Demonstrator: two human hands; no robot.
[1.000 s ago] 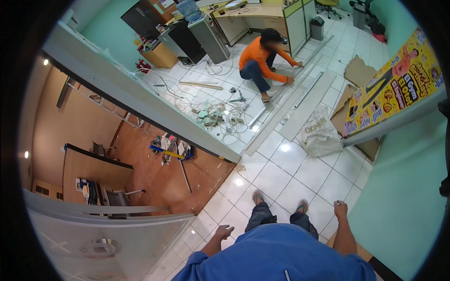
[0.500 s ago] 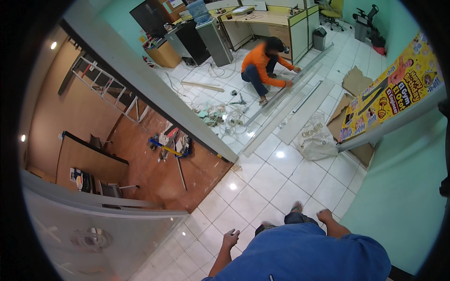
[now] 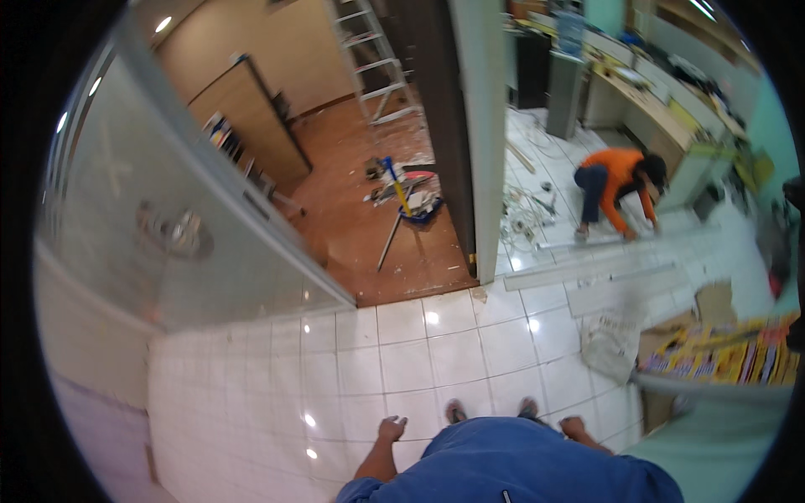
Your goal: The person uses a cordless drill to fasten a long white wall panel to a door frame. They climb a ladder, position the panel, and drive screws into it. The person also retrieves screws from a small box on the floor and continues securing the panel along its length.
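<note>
White glossy tiled floor [image 3: 352,360] spreads around the person; it looks hard and probably slippery where dusty. To the left, well apart from the left hand, stands a frosted glass door [image 3: 122,193]: likely heavy, stiff and brittle, swinging rather than lifting, so the metal handle [image 3: 186,235] looks the sound place to grip. A co-worker in an orange top [image 3: 616,172] crouches farther off at the right, both hands down at a long, thin strip [image 3: 587,244] lying along the floor; it would probably flex if lifted from one end.

On the near side of that strip lies a pale flat panel [image 3: 629,287], apparently light but easily bent, better held by both long edges. Nearer the person, at the right, a yellow printed banner [image 3: 729,350] extends along a grey rail; the sheet seems thin, the rail rigid and the safer hold.

Smaller again, the whitish sack [image 3: 610,344] sits crumpled on the tiles between the panel and the right hand. It looks soft, and its weight depends on unseen contents; its gathered top would suit a grip.

The left hand [image 3: 392,428] hangs with fingers loosely parted, nothing visible in it. The right hand [image 3: 573,426] is blurred, touching nothing visible; I cannot tell how far its fingers are closed.
</note>
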